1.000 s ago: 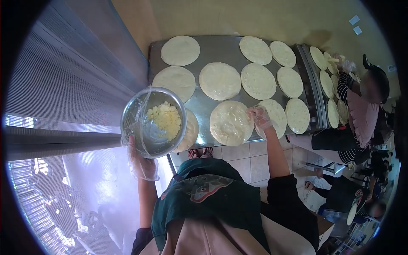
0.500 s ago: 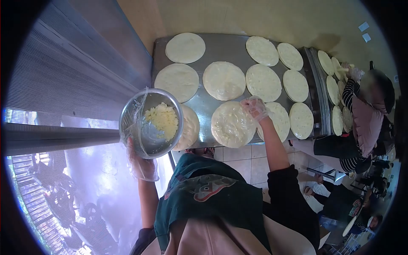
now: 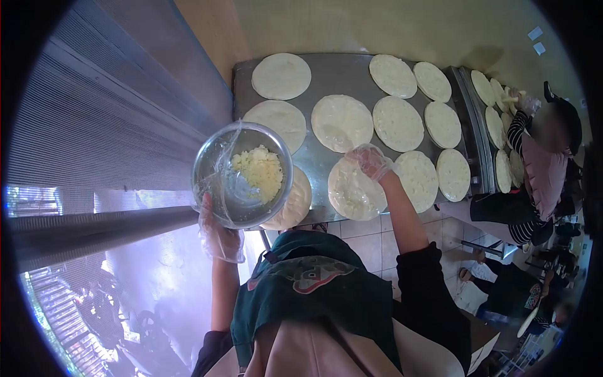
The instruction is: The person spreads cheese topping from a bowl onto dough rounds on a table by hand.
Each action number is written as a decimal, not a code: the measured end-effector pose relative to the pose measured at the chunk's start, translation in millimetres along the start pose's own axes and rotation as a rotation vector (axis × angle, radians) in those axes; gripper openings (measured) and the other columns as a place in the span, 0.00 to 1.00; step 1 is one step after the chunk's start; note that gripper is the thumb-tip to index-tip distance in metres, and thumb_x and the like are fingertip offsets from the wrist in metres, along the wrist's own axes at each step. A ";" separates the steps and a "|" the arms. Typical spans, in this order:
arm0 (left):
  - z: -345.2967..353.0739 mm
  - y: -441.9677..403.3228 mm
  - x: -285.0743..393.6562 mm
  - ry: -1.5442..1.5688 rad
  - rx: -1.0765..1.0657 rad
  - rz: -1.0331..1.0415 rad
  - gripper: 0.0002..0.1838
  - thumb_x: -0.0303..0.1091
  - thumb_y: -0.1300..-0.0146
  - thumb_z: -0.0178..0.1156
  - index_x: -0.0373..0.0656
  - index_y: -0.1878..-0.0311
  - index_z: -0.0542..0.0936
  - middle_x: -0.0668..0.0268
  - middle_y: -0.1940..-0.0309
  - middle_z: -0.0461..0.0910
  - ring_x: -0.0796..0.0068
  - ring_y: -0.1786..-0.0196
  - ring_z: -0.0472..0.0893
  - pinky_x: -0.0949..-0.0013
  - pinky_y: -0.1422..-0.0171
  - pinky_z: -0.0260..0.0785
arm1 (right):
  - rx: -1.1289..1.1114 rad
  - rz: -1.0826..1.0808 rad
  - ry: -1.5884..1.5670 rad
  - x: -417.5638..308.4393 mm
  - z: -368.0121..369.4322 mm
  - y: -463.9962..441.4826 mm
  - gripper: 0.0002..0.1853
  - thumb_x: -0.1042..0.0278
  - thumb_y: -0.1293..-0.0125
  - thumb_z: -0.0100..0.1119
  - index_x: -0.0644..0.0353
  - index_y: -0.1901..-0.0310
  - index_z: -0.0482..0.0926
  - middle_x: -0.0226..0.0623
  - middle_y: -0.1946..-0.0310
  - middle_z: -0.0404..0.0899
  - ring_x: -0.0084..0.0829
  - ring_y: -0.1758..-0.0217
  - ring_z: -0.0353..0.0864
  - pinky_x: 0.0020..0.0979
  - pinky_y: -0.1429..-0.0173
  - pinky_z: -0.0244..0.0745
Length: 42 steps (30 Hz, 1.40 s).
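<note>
My left hand (image 3: 220,231), in a clear plastic glove, grips the near side of a metal bowl (image 3: 246,212). A pale yellow, crumbly spread (image 3: 260,171) lies in the bowl, and clear plastic film (image 3: 217,169) hangs over its left part. My right hand (image 3: 372,162), also gloved, is at the upper edge of a round flat dough (image 3: 355,191) whose top is glossy and lumpy. Its fingers are curled together; whatever they may hold is hidden. Partly behind the bowl is another dough round (image 3: 295,204).
Several more dough rounds (image 3: 398,122) lie on the metal griddle (image 3: 342,75). To the right, a co-worker (image 3: 546,163) reaches over a second surface with more rounds (image 3: 494,125). A mesh curtain (image 3: 113,107) hangs at left. Another person (image 3: 515,292) is at lower right.
My right hand has moved from the right edge of the dough round to its upper left part. The bowl appears slightly further right, and the view has shifted a little.
</note>
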<state>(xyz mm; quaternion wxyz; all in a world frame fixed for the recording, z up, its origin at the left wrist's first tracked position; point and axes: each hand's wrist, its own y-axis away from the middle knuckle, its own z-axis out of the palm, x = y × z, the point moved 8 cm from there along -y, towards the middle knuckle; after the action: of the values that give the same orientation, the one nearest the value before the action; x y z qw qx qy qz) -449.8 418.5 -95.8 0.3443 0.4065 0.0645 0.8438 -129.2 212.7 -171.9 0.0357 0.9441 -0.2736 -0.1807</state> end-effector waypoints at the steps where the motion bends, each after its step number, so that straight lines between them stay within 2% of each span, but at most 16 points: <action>1: -3.1 -1.9 0.7 -0.002 0.000 -0.002 0.25 0.45 0.35 0.47 0.34 0.44 0.64 0.58 0.50 0.72 0.71 0.49 0.73 0.72 0.45 0.68 | 0.059 -0.034 0.014 -9.9 -3.9 2.3 0.12 0.64 0.41 0.48 0.54 0.61 0.79 0.42 0.64 0.77 0.39 0.61 0.77 0.37 0.56 0.70; 3: -2.1 -5.9 2.5 -0.028 -0.090 0.004 0.24 0.44 0.36 0.49 0.35 0.44 0.64 0.58 0.50 0.72 0.70 0.49 0.74 0.71 0.45 0.68 | 0.117 -0.065 0.029 -13.6 0.6 1.9 0.11 0.67 0.42 0.49 0.54 0.61 0.79 0.41 0.66 0.78 0.38 0.63 0.77 0.34 0.59 0.71; 6: -1.0 -6.1 3.1 0.001 -0.070 0.007 0.23 0.43 0.35 0.48 0.34 0.45 0.65 0.58 0.50 0.72 0.71 0.49 0.74 0.71 0.45 0.68 | 0.110 0.061 -0.109 4.6 23.8 -0.2 0.11 0.67 0.43 0.47 0.55 0.62 0.79 0.42 0.66 0.77 0.39 0.61 0.77 0.35 0.56 0.71; 8: -3.5 -6.0 3.6 0.004 -0.058 0.004 0.23 0.42 0.35 0.48 0.35 0.45 0.65 0.58 0.50 0.72 0.71 0.49 0.74 0.71 0.45 0.68 | 0.111 0.027 -0.428 -1.5 26.4 8.9 0.12 0.65 0.39 0.43 0.57 0.63 0.79 0.41 0.65 0.78 0.38 0.62 0.77 0.34 0.56 0.71; 11: -18.8 -16.3 -1.8 -0.001 -0.072 0.005 0.23 0.42 0.35 0.47 0.35 0.44 0.64 0.58 0.50 0.71 0.70 0.48 0.74 0.69 0.45 0.68 | 0.145 -0.060 -0.402 -23.5 15.1 17.5 0.13 0.64 0.37 0.42 0.58 0.64 0.78 0.41 0.67 0.77 0.37 0.64 0.76 0.32 0.59 0.71; 15: -21.6 -12.7 -2.1 0.035 -0.045 -0.028 0.23 0.42 0.35 0.47 0.35 0.44 0.63 0.56 0.50 0.71 0.69 0.48 0.74 0.68 0.44 0.69 | 0.167 0.000 -0.273 -42.0 3.8 25.9 0.14 0.64 0.35 0.40 0.58 0.64 0.78 0.41 0.67 0.78 0.38 0.64 0.76 0.33 0.59 0.71; 18: -17.0 -10.4 0.5 0.034 -0.041 -0.039 0.23 0.42 0.35 0.47 0.34 0.44 0.63 0.56 0.50 0.71 0.69 0.49 0.74 0.68 0.45 0.70 | 0.141 -0.004 -0.489 -46.7 4.4 28.7 0.15 0.64 0.37 0.37 0.58 0.61 0.76 0.41 0.67 0.77 0.41 0.62 0.76 0.33 0.55 0.71; 20: -14.0 -9.9 2.2 0.012 -0.057 -0.030 0.23 0.42 0.35 0.47 0.34 0.45 0.63 0.56 0.50 0.71 0.69 0.49 0.74 0.69 0.46 0.70 | 0.066 -0.088 -0.251 -51.5 13.1 27.1 0.14 0.65 0.40 0.41 0.57 0.61 0.77 0.42 0.66 0.77 0.42 0.62 0.77 0.35 0.54 0.71; 23: -11.5 -8.2 5.0 -0.001 -0.082 -0.023 0.23 0.43 0.35 0.47 0.34 0.45 0.63 0.57 0.51 0.71 0.69 0.50 0.74 0.69 0.46 0.70 | 0.114 -0.108 -0.019 -46.2 26.8 33.1 0.12 0.66 0.43 0.44 0.58 0.62 0.77 0.43 0.66 0.77 0.41 0.62 0.77 0.34 0.55 0.71; 26: -8.1 -6.1 6.8 -0.013 -0.088 -0.030 0.23 0.43 0.35 0.46 0.34 0.45 0.64 0.57 0.51 0.72 0.70 0.50 0.74 0.70 0.47 0.70 | 0.089 -0.086 -0.188 -48.7 30.7 39.0 0.12 0.67 0.44 0.44 0.59 0.63 0.77 0.43 0.66 0.77 0.40 0.61 0.77 0.34 0.55 0.72; 31: -6.8 -2.9 7.5 -0.031 -0.081 -0.036 0.23 0.43 0.34 0.45 0.33 0.46 0.64 0.58 0.51 0.72 0.71 0.50 0.74 0.72 0.47 0.70 | 0.082 0.017 -0.123 -59.9 18.1 52.7 0.12 0.68 0.43 0.42 0.57 0.64 0.78 0.43 0.65 0.77 0.41 0.60 0.77 0.37 0.53 0.71; 33: -6.1 -4.7 13.7 -0.197 -0.175 0.084 0.22 0.43 0.33 0.44 0.34 0.45 0.64 0.58 0.52 0.72 0.73 0.50 0.74 0.72 0.47 0.69 | 0.053 0.079 -0.129 -53.9 25.3 57.1 0.11 0.71 0.44 0.44 0.56 0.65 0.78 0.43 0.66 0.77 0.43 0.60 0.77 0.38 0.53 0.72; 36: -2.9 1.1 18.7 -0.299 -0.217 0.155 0.22 0.43 0.33 0.43 0.34 0.45 0.64 0.59 0.52 0.72 0.73 0.50 0.74 0.72 0.46 0.67 | 0.073 0.033 0.010 -41.7 42.2 74.7 0.15 0.64 0.38 0.38 0.57 0.62 0.77 0.42 0.64 0.77 0.41 0.59 0.76 0.35 0.53 0.72; 39: 6.0 5.2 15.4 -0.125 -0.137 0.007 0.22 0.43 0.34 0.45 0.35 0.45 0.65 0.60 0.53 0.72 0.74 0.51 0.73 0.71 0.46 0.66 | 0.163 0.046 0.002 -46.1 32.4 80.4 0.15 0.62 0.38 0.38 0.56 0.62 0.77 0.40 0.64 0.77 0.40 0.59 0.76 0.35 0.54 0.72; 41: -0.6 -3.7 13.9 -0.149 -0.133 0.006 0.24 0.44 0.35 0.48 0.35 0.44 0.64 0.59 0.52 0.71 0.72 0.50 0.73 0.70 0.46 0.66 | 0.079 0.243 0.079 -50.2 17.3 79.8 0.13 0.61 0.38 0.43 0.56 0.62 0.77 0.37 0.64 0.77 0.39 0.60 0.76 0.35 0.56 0.73; 42: -3.8 -8.1 13.1 -0.171 -0.124 0.006 0.25 0.44 0.37 0.50 0.35 0.43 0.64 0.59 0.50 0.71 0.70 0.49 0.72 0.68 0.45 0.66 | 0.084 0.238 0.074 -67.4 -1.5 78.0 0.13 0.61 0.38 0.43 0.56 0.62 0.77 0.37 0.64 0.77 0.39 0.60 0.76 0.35 0.56 0.73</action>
<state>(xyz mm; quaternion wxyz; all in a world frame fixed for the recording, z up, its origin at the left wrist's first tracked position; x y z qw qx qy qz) -454.0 433.5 -93.0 0.3706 0.4554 -0.0186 0.8093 -220.9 182.3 -135.8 0.0276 0.9116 -0.3894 -0.1286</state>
